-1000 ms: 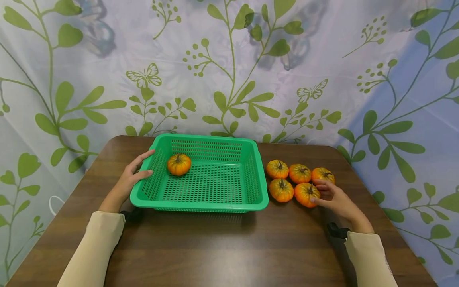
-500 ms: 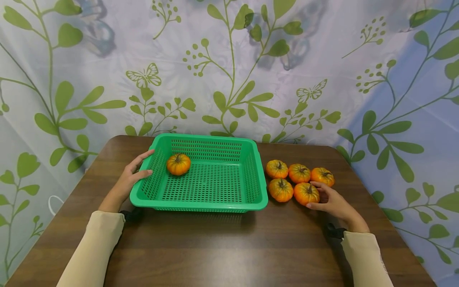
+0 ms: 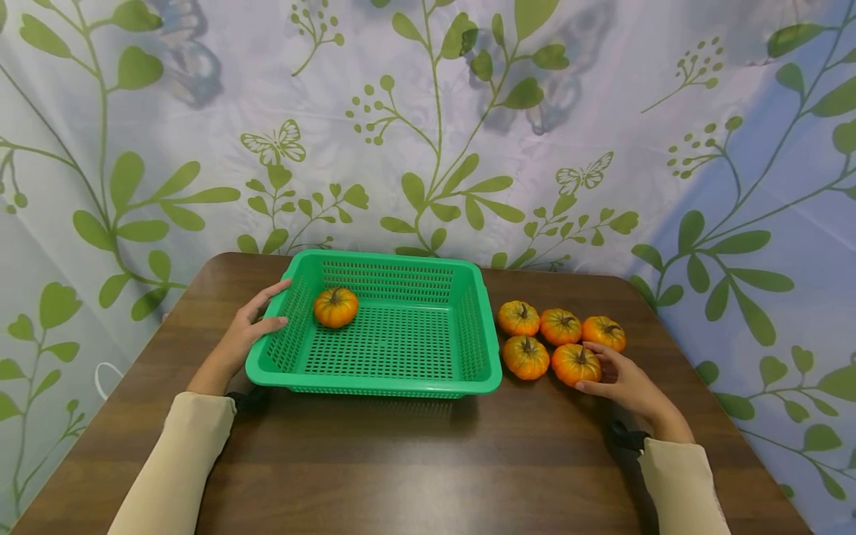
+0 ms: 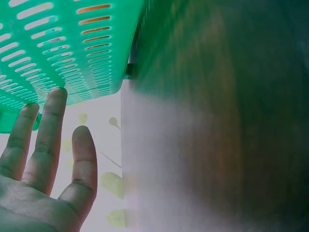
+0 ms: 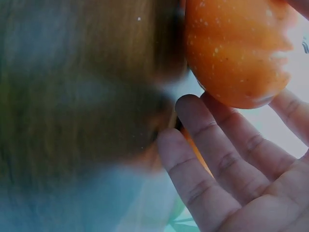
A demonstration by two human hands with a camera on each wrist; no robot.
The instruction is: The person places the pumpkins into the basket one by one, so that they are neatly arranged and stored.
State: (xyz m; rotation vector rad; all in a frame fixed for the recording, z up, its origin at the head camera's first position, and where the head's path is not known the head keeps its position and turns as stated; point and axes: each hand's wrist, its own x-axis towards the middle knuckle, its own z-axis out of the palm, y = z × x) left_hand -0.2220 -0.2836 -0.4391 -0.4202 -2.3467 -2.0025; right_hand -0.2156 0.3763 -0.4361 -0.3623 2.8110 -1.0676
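Currently, right hand (image 3: pixel 628 386) in a pinch on one pumpkin (image 3: pixel 574 365), left hand (image 3: pixel 235 342) straight-fingered against green basket (image 3: pixel 374 384).

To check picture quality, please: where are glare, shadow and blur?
Head view: soft glare on the table, shadow below the near side of the basket. Left wrist view: table blurred, darker toward the right. Right wrist view: table blurred, right edge of the pumpkin washed out.

Leaf-printed cloth (image 3: pixel 428 141) hangs behind a brown wood-grain table (image 3: pixel 428 461).
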